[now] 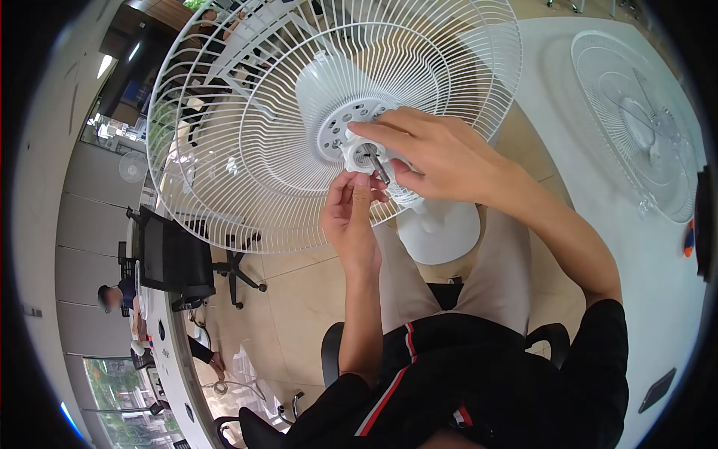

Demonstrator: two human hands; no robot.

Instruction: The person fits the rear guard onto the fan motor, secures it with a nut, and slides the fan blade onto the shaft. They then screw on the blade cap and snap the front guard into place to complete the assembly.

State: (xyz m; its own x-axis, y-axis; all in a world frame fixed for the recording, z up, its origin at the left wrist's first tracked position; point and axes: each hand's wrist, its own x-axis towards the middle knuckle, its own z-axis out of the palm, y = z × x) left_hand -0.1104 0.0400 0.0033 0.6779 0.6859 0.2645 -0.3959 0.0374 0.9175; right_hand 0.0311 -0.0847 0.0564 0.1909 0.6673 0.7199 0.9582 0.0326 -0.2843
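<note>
The rear wire grille of a white fan [250, 142] stands tilted before me, against the motor housing [329, 82]. A metal shaft [380, 169] sticks out of its centre, with a white plastic nut [360, 157] around it. My left hand [351, 213] pinches the nut's lower edge between thumb and fingers. From the upper right, my right hand [437, 153] curls its fingers and thumb around the same nut. Below the grille, the round white fan base [441, 233] shows between my knees.
On the white table [546, 67] at right lies another round grille [636, 135] with a clear part on it. A phone [658, 391] and an orange-and-blue item [689, 239] lie near the table's edge. A black office chair [176, 258] and a seated person [127, 295] are at left.
</note>
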